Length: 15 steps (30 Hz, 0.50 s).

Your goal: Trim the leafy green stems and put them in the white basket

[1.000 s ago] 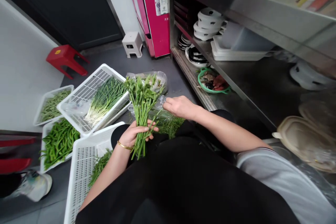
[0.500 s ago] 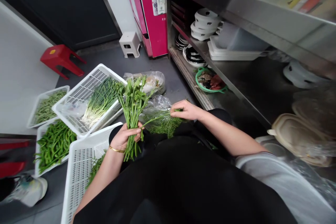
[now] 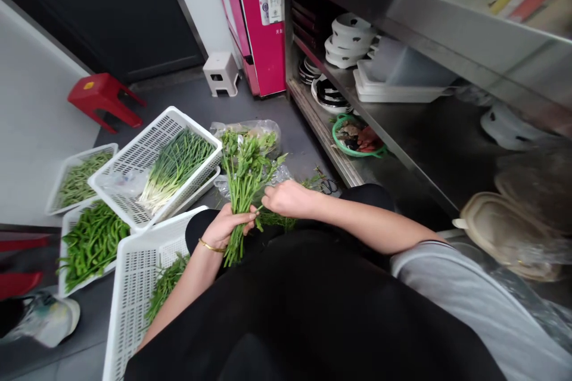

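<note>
My left hand [image 3: 227,225], with a gold bracelet at the wrist, is closed round the stems of an upright bunch of leafy greens [image 3: 245,175]. My right hand [image 3: 286,197] is pinched on a thin green stem right beside the bunch, touching it near my left fingers. Below my right hand lies a loose pile of feathery greens [image 3: 279,220] on a clear plastic bag [image 3: 272,175] on the floor. Both hands are above my lap in black clothing.
White perforated baskets stand to the left: one with green onions [image 3: 174,164], one with green peppers [image 3: 89,241], one with beans [image 3: 78,178], and a near basket [image 3: 134,286] holding a few greens. A steel shelf [image 3: 402,131] with dishes is at right. Stools stand behind.
My right hand moved left from the pile of greens to the bunch, carrying a stem. My left hand stayed closed on the bunch, which tilted slightly.
</note>
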Available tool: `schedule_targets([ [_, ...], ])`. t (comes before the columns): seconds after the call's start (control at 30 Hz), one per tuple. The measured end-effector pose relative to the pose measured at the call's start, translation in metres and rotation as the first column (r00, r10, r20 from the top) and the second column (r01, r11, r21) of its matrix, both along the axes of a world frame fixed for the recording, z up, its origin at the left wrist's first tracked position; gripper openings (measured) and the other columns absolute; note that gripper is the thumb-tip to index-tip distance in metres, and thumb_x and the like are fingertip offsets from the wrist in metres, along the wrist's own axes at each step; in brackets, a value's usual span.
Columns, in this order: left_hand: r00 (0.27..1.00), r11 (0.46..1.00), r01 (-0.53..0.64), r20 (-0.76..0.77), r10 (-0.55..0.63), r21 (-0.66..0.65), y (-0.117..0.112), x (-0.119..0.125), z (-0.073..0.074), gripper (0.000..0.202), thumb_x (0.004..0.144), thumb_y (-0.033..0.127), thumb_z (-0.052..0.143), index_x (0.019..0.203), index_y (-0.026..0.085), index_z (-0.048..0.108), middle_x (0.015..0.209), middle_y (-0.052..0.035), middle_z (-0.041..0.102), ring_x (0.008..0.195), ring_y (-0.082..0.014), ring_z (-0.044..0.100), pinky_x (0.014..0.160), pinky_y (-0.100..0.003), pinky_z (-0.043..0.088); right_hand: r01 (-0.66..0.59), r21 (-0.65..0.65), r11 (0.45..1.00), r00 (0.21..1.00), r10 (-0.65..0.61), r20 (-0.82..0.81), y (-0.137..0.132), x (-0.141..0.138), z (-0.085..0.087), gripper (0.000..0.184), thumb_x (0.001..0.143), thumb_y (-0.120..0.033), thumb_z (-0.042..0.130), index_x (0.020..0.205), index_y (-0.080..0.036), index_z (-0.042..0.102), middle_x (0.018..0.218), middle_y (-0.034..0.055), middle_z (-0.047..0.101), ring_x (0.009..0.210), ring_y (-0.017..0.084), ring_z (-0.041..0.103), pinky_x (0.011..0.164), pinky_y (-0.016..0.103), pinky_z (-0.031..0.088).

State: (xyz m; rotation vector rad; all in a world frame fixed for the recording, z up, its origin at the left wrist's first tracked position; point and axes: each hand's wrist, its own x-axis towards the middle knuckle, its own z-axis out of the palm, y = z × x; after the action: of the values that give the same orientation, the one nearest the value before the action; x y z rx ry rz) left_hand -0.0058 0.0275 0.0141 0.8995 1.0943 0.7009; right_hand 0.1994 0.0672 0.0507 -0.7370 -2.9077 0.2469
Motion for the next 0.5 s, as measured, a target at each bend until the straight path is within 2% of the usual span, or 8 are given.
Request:
schedule_targets([
  [0.03, 1.0, 1.0, 0.005, 0.019, -0.005, -0.007, -0.001, 0.001, 0.0, 0.019, 0.065, 0.021, 0.073, 0.076, 0.011, 0.061, 0.046, 0.0017, 0.055, 0.037, -0.0074, 0.047, 0.038, -0.018, 0.034, -0.046, -0.067, 0.997, 0.999, 0.044, -0.031, 0.002, 0.0, -0.002, 0.027, 0.09, -0.02, 0.038, 0.079, -0.012, 0.061, 0.076, 0.009, 0.062, 0.06, 0.013, 0.054, 0.054, 0.024, 0.036],
  [0.1, 0.997, 1.0, -0.005, 0.073, 0.007, -0.021, -0.004, 0.001, -0.001, 0.019, 0.064, 0.021, 0.073, 0.075, 0.011, 0.061, 0.044, 0.0031, 0.052, 0.036, -0.0069, 0.044, 0.038, -0.019, 0.034, -0.131, -0.261, 0.956, 0.965, 0.063, -0.255, 0.007, 0.007, -0.003, 0.025, 0.088, -0.027, 0.045, 0.077, -0.013, 0.062, 0.075, 0.0064, 0.063, 0.065, 0.013, 0.056, 0.058, 0.024, 0.039],
  [0.13, 0.994, 0.999, -0.02, 0.107, 0.022, -0.026, -0.006, 0.0, -0.003, 0.018, 0.064, 0.02, 0.073, 0.074, 0.011, 0.061, 0.045, 0.0033, 0.052, 0.036, -0.0064, 0.042, 0.038, -0.019, 0.034, -0.149, -0.364, 0.919, 0.914, -0.013, -0.406, 0.01, 0.015, -0.002, 0.025, 0.088, -0.03, 0.047, 0.078, -0.014, 0.062, 0.076, 0.0051, 0.063, 0.066, 0.012, 0.056, 0.06, 0.023, 0.04],
  [0.2, 0.984, 0.998, -0.04, 0.17, 0.046, -0.039, -0.008, -0.002, -0.006, 0.018, 0.064, 0.018, 0.072, 0.078, 0.011, 0.062, 0.048, 0.0028, 0.053, 0.036, -0.0059, 0.042, 0.038, -0.02, 0.034, -0.144, -0.55, 0.823, 0.727, -0.289, -0.623, 0.017, 0.034, 0.0, 0.027, 0.087, -0.035, 0.047, 0.079, -0.014, 0.061, 0.079, 0.0038, 0.062, 0.064, 0.009, 0.054, 0.058, 0.021, 0.04],
  [0.27, 0.972, 0.999, -0.012, 0.236, 0.023, -0.047, -0.007, -0.004, -0.011, 0.025, 0.066, 0.018, 0.069, 0.089, 0.01, 0.065, 0.056, -0.0013, 0.059, 0.039, -0.0077, 0.046, 0.039, -0.02, 0.035, -0.118, -0.679, 0.724, 0.564, -0.514, -0.646, 0.023, 0.053, 0.004, 0.029, 0.087, -0.038, 0.046, 0.077, -0.014, 0.058, 0.082, 0.0036, 0.06, 0.059, 0.007, 0.049, 0.053, 0.02, 0.038],
  [0.3, 0.963, 0.999, 0.018, 0.271, -0.005, -0.045, -0.006, -0.005, -0.012, 0.031, 0.066, 0.018, 0.068, 0.096, 0.009, 0.064, 0.062, -0.0047, 0.063, 0.042, -0.0098, 0.05, 0.04, -0.021, 0.036, -0.103, -0.718, 0.688, 0.548, -0.563, -0.619, 0.024, 0.061, 0.006, 0.029, 0.086, -0.039, 0.047, 0.075, -0.014, 0.057, 0.08, 0.0031, 0.059, 0.057, 0.007, 0.047, 0.052, 0.02, 0.037],
  [0.4, 0.938, 0.993, 0.112, 0.334, -0.096, -0.03, 0.001, -0.005, -0.013, 0.051, 0.066, 0.016, 0.063, 0.116, 0.01, 0.058, 0.089, -0.0149, 0.068, 0.055, -0.017, 0.061, 0.043, -0.024, 0.042, -0.017, -0.75, 0.662, 0.689, -0.535, -0.488, 0.023, 0.068, 0.009, 0.028, 0.084, -0.039, 0.05, 0.075, -0.014, 0.057, 0.065, -0.0011, 0.055, 0.057, 0.008, 0.046, 0.056, 0.021, 0.037],
  [0.5, 0.928, 0.989, 0.149, 0.349, -0.134, -0.018, 0.008, 0.0, -0.008, 0.059, 0.064, 0.014, 0.058, 0.123, 0.012, 0.054, 0.098, -0.0166, 0.067, 0.051, -0.0156, 0.06, 0.041, -0.024, 0.042, 0.076, -0.69, 0.72, 0.757, -0.492, -0.43, 0.02, 0.052, 0.007, 0.027, 0.083, -0.038, 0.051, 0.074, -0.013, 0.058, 0.063, -0.0024, 0.053, 0.061, 0.009, 0.046, 0.063, 0.022, 0.036],
])
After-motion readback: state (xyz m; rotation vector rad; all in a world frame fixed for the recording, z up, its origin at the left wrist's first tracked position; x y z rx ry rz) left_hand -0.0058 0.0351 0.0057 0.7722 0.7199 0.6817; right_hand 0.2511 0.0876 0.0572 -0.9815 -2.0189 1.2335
